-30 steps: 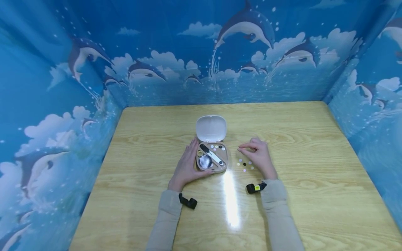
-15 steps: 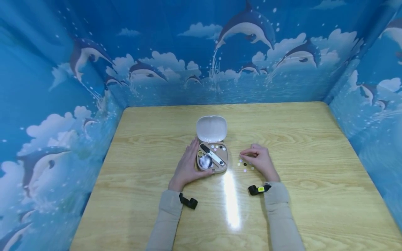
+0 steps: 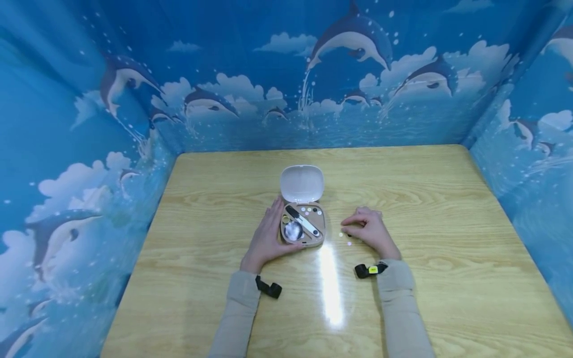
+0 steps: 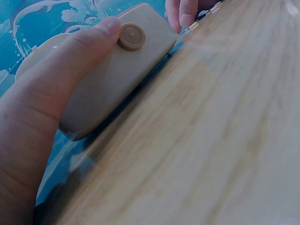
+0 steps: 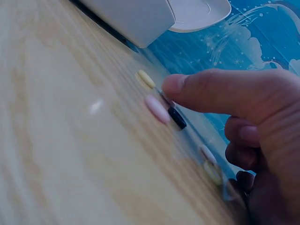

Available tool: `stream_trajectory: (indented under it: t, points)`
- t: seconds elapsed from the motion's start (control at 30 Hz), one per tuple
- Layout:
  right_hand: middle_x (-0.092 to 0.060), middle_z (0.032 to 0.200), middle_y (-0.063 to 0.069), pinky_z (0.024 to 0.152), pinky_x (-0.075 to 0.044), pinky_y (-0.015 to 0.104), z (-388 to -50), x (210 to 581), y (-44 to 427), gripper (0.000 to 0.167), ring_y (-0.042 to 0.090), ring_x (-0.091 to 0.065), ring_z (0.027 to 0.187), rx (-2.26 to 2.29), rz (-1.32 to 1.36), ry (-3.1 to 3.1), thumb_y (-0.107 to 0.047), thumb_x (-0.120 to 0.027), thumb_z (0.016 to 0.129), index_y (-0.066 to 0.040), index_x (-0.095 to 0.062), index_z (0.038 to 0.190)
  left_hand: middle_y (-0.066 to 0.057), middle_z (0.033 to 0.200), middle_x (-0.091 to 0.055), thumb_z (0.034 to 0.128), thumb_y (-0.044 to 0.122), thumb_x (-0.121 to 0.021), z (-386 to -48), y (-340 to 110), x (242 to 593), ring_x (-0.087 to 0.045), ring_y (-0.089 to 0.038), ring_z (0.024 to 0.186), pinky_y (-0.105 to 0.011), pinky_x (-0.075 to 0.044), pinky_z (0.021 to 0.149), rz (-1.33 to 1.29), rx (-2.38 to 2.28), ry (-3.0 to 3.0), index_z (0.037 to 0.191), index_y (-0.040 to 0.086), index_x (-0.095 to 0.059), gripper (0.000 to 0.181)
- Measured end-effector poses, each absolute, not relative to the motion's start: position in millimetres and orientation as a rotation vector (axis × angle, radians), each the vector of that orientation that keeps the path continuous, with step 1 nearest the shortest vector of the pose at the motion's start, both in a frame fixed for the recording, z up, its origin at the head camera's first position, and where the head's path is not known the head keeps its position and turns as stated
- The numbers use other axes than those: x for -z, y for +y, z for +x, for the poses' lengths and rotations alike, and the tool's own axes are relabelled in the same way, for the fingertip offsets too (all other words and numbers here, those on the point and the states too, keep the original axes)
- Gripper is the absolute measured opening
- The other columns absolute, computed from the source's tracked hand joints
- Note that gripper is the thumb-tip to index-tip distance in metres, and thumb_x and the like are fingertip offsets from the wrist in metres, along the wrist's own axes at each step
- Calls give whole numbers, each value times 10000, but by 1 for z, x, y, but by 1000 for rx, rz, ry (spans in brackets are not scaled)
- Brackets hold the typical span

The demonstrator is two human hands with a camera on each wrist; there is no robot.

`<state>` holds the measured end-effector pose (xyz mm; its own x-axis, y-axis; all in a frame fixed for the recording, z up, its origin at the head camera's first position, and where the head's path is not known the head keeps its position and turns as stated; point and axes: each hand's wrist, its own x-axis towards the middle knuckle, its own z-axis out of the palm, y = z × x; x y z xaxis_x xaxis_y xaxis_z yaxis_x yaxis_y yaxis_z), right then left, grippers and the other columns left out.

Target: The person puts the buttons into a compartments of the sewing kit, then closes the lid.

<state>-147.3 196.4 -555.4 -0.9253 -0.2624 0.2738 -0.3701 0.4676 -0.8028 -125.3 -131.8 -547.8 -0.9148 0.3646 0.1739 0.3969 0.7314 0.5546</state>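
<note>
- Left hand [image 3: 264, 241]: I see straight fingers and thumb resting against the left and front walls of a beige, rounded plastic case [image 3: 314, 244].
- Case: it sits on the pale wood-grain bench [image 3: 447, 223], its white plastic lid [image 3: 302, 183] raised at the far side; a slim black-and-white tool [image 3: 310, 228] lies diagonally inside.
- Right hand [image 3: 370, 231]: thumb and forefinger point at the bench; I cannot tell whether they pinch anything.
- Near its fingertips: a small yellow disc [image 5: 146, 78], a pink disc [image 5: 157, 109] and a black disc [image 5: 177, 118].
</note>
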Motion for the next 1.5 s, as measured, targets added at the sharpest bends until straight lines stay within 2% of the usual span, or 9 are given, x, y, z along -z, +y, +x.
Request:
stream_trajectory:
  t: [0.37,0.67,0.83,1.07,1.5]
  points:
    - [-535,682,-89,791,-250,325,-148,554,197,142,98,-426,695,-1411,551,-2652,-179,-890,720,-237,-803,817,-36,1675,-15,657,857,-646,-126,-133,547,-48,-217,1526,-430,-100,1236,-622,941,-2869,1605,175,2,1336]
    - [-506,675,-74,756,-264,312,-146,554,199,137,115,-419,682,-1432,529,-2680,-179,-875,741,-252,-798,827,-31,1676,-11,649,846,-667,-126,-132,548,-33,-200,1526,-419,-90,1237,-622,948,-2875,1604,177,6,1346]
    - [-505,680,-53,733,-278,304,-146,555,198,130,127,-418,677,-1409,485,-2693,-181,-877,744,-239,-800,831,-37,1676,-15,647,847,-667,-126,-132,549,-33,-201,1526,-424,-97,1236,-623,945,-2878,1603,184,13,1348]
    - [-514,663,-64,586,-314,234,-146,555,196,113,119,-400,650,-1397,507,-2641,-135,-881,740,-183,-806,811,-37,1675,-23,647,850,-662,-126,-133,550,-45,-208,1526,-439,-109,1234,-617,953,-2867,1605,180,-2,1342]
    - [-533,676,-31,592,-350,252,-144,547,194,116,146,-418,672,-1443,451,-2669,-138,-874,750,-146,-802,840,-46,1675,-25,650,848,-662,-126,-131,549,-55,-222,1526,-431,-105,1235,-630,955,-2860,1605,171,-2,1344]
